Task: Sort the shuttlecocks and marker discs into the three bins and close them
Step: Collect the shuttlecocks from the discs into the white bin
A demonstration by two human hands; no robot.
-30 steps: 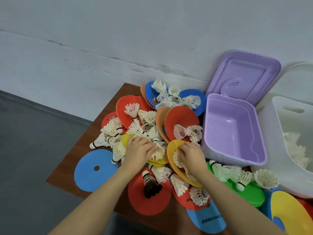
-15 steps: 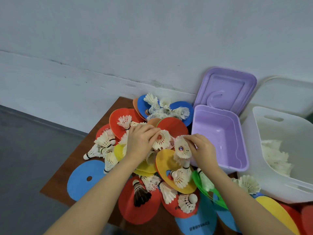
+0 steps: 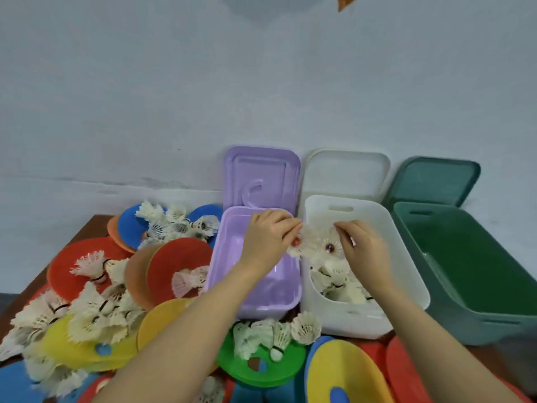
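- Head view, looking down: a pale grey wall (image 3: 261,97) fills the upper half, behind everything else.
- A brown tabletop (image 3: 84,231) shows only at its far left corner; the rest is covered.
- Three open bins stand in a row against the wall. The white bin (image 3: 406,274) is the middle one and serves as the landmark for what follows.
- The green bin (image 3: 476,274) sits just right of the white bin, its green lid (image 3: 433,181) leaning on the wall behind it.
- The purple bin (image 3: 258,283) touches the left side of the white bin, its purple lid (image 3: 261,175) standing upright behind it. A white lid (image 3: 345,173) stands behind the white bin.
- A heap of marker discs (image 3: 174,260) in red, orange, blue, yellow and green spreads left of and in front of the white bin, with loose shuttlecocks (image 3: 96,315) scattered over them.
- More white shuttlecocks lie inside the white bin (image 3: 340,286).
- The left hand (image 3: 267,237) reaches across the purple bin to the left rim of the white bin; its curled fingers (image 3: 290,228) pinch a shuttlecock (image 3: 305,242) with a red tip.
- The right hand (image 3: 363,245) hovers above the white bin; its fingers (image 3: 343,228) pinch a second shuttlecock (image 3: 328,242), which touches the first one.
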